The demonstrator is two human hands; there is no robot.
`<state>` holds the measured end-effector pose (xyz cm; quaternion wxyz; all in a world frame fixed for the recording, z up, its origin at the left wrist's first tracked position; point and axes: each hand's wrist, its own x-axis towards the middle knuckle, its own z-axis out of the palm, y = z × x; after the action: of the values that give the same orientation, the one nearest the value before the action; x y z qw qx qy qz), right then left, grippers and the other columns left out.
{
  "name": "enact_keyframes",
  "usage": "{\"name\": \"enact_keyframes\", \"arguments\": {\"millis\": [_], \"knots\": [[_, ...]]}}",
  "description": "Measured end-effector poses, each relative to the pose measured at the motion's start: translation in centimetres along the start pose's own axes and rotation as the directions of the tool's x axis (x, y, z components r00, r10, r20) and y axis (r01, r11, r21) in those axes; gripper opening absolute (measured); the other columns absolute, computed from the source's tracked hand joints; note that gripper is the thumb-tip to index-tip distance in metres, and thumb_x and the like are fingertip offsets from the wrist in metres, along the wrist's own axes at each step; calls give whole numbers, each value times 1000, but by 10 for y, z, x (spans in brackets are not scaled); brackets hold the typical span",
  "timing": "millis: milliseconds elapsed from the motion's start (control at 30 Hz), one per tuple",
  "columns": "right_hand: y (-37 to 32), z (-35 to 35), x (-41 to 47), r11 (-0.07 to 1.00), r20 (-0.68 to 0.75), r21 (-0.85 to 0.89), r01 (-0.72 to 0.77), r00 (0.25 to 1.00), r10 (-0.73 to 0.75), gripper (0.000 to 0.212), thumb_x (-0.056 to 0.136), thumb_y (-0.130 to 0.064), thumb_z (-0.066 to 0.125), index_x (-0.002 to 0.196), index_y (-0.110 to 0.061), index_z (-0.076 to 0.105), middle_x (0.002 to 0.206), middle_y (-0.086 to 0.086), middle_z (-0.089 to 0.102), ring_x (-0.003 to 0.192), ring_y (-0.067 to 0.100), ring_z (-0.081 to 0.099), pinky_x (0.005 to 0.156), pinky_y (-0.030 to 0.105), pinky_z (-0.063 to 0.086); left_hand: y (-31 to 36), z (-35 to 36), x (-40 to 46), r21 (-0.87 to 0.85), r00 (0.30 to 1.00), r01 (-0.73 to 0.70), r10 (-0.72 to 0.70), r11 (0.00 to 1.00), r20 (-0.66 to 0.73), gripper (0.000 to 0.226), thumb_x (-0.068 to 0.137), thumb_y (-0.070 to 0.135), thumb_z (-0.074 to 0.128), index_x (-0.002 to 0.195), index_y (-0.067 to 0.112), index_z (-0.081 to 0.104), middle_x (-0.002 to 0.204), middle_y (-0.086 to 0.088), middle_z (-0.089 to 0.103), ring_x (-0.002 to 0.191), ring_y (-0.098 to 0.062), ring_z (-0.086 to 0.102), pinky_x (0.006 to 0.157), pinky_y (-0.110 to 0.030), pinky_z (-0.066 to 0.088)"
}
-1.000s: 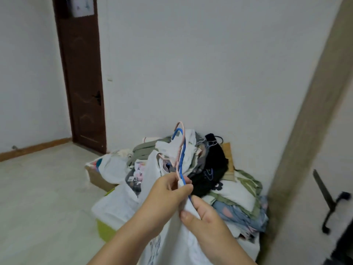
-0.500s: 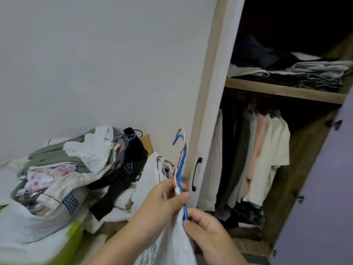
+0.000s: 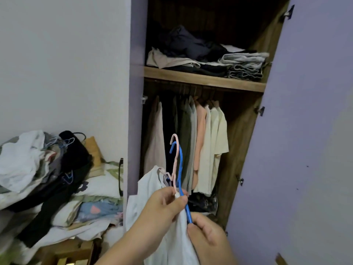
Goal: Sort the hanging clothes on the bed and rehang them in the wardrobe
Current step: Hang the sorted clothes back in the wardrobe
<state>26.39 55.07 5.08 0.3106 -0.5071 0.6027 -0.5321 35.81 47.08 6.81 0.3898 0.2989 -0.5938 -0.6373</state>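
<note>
Low centre of the frame, your left hand (image 3: 164, 205) pinches the blue and pink plastic hangers (image 3: 178, 169) carrying a white cotton garment (image 3: 152, 190); your right hand (image 3: 207, 233) grips the blue bar below. Their hooks stand before the open wooden wardrobe (image 3: 204, 79), with dark space left of the hung shirts (image 3: 206, 142). Piled clothes (image 3: 44, 165) cover the bed at lower left.

The blue hanger (image 3: 180, 169) and pink hanger (image 3: 175, 159) look like smooth plastic. The white garment (image 3: 152, 188) is soft matt cloth. The wardrobe shelf (image 3: 204, 79) shows wood grain, while the right-hand wardrobe door (image 3: 305, 131) is smooth, matt lilac.
</note>
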Motion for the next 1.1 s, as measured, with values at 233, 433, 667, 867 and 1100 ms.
{"name": "enact_keyframes", "arguments": {"millis": [233, 433, 667, 867, 1100], "knots": [[27, -73, 49, 991, -192, 109, -74, 977, 94, 36, 81, 1, 60, 58, -26, 66, 48, -8, 60, 43, -2, 50, 52, 7, 39, -9, 51, 80, 46, 990, -13, 6, 999, 141, 13, 93, 13, 51, 85, 10, 61, 86, -12, 50, 84, -18, 42, 64, -25, 33], [28, -138, 107, 994, -193, -60, -87, 978, 74, 36, 77, 18, 51, 86, -17, 57, 70, -2, 52, 45, -6, 50, 52, 8, 39, -2, 98, 165, 79, 972, -50, 30, 996, 232, 18, 94, 21, 50, 89, 14, 65, 93, 3, 66, 81, -3, 57, 61, -9, 41], [40, -198, 170, 995, -360, -40, -89, 930, 68, 40, 79, 25, 42, 84, -11, 59, 71, 3, 51, 40, -7, 47, 49, 7, 39, -9, 142, 260, 129, 939, -103, 54, 986, 339, 21, 95, 28, 46, 89, 21, 65, 98, 9, 66, 95, -2, 56, 79, -20, 41], [75, -261, 225, 996, -476, 49, -77, 875, 92, 36, 83, 20, 46, 80, -12, 62, 64, 1, 56, 51, 5, 53, 48, 7, 41, -17, 194, 329, 112, 927, -141, 92, 984, 365, 23, 96, 22, 44, 92, 20, 67, 95, 12, 66, 87, 6, 57, 69, -7, 42], [101, -314, 319, 998, -346, 52, -45, 936, 61, 29, 77, 2, 69, 89, -22, 57, 84, -6, 68, 69, -3, 63, 63, 10, 49, -27, 267, 410, -135, 929, 88, -33, 987, 368, 17, 96, 8, 43, 95, 9, 60, 60, -2, 61, 54, -9, 57, 54, -18, 48]]}}
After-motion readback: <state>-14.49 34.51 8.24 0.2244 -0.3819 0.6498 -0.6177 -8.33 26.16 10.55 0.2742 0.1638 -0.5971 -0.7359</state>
